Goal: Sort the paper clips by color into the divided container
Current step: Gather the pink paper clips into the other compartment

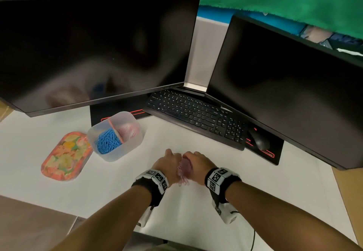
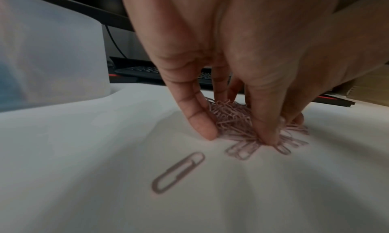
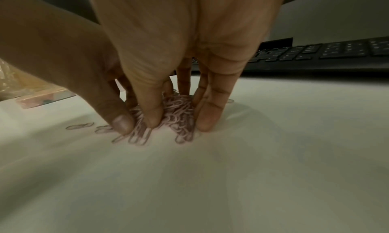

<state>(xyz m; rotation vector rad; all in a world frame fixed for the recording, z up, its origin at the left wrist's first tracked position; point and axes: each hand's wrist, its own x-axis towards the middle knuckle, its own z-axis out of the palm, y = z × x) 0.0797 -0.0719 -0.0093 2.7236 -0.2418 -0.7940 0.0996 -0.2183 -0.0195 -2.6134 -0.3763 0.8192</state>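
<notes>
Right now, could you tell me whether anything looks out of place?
A few pink paper clips lie loose on the desk, strayed from the pile both hands gather.

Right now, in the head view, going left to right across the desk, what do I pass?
Floral tray → divided container → left hand → pink clips → right hand → mouse.

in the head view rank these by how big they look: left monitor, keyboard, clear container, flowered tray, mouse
1. left monitor
2. keyboard
3. clear container and flowered tray: they look alike in size, so I won't rank one over the other
4. mouse
The wide lens enlarges nearer things, so this is apparent size only.
</notes>
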